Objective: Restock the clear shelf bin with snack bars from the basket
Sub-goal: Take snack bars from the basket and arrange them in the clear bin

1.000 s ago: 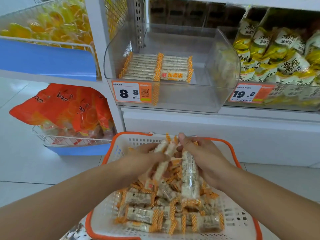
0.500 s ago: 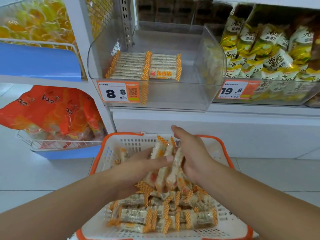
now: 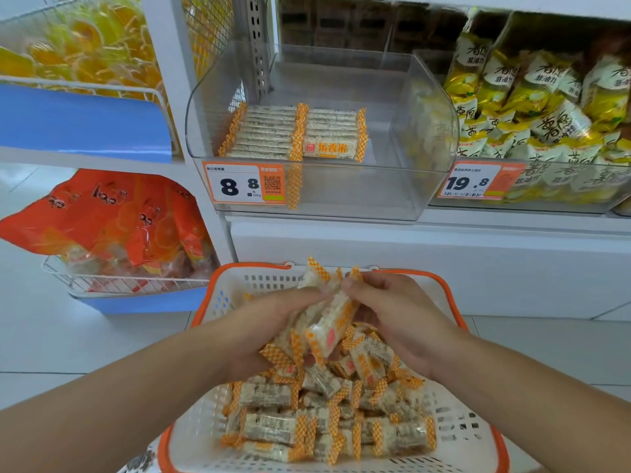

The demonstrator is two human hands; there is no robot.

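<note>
A white basket with an orange rim [image 3: 454,298] sits low in front of me, holding several loose snack bars [image 3: 273,426] in white wrappers with orange checked ends. Both hands hold one bundle of snack bars [image 3: 329,331] just above the pile. My left hand [image 3: 269,322] cups the bundle from the left, and my right hand [image 3: 396,315] grips it from the right with curled fingers. The clear shelf bin [image 3: 403,196] stands above, with two neat rows of bars [image 3: 293,133] at its left front.
An orange price tag 8.8 [image 3: 244,182] is stuck on the bin's front. Yellow snack packs [image 3: 532,107] fill the neighbouring bin on the right. To the left, a wire rack [image 3: 112,285] holds orange bags, and a blue-fronted shelf [image 3: 78,121] carries yellow sweets.
The hands have gathered the bars into one tighter bundle and lifted it a little off the pile. The view has shifted closer to the shelf bin.
</note>
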